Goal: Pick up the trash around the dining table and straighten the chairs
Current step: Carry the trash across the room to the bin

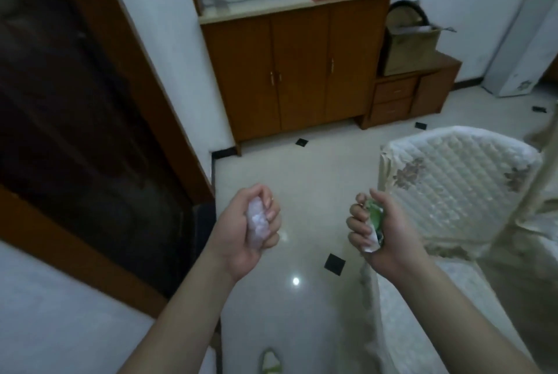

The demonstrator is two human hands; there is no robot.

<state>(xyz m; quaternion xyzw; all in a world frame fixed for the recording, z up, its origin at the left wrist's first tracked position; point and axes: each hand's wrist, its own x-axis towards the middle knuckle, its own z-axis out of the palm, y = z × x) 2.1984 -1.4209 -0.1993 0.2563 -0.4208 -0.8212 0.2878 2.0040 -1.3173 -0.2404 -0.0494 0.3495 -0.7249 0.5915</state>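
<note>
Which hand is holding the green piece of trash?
The right hand grips the green and white wrapper; the left hand holds a pale crumpled wad instead.

Your left hand (252, 227) sits at about seven o'clock of centre, fingers curled round a crumpled white wad (256, 224). Your right hand (379, 233), at about five o'clock, grips a crushed green-and-white wrapper (375, 222). Just beside that hand, toward three o'clock, stands a chair (459, 180) in a quilted cream cover with floral patches. At twelve o'clock a wooden cabinet (297, 68) stands against the wall, with a dark wooden door (75, 107) at nine o'clock. Glossy pale floor tiles (280, 180) with small black insets lie between your hands and the cabinet.
</note>
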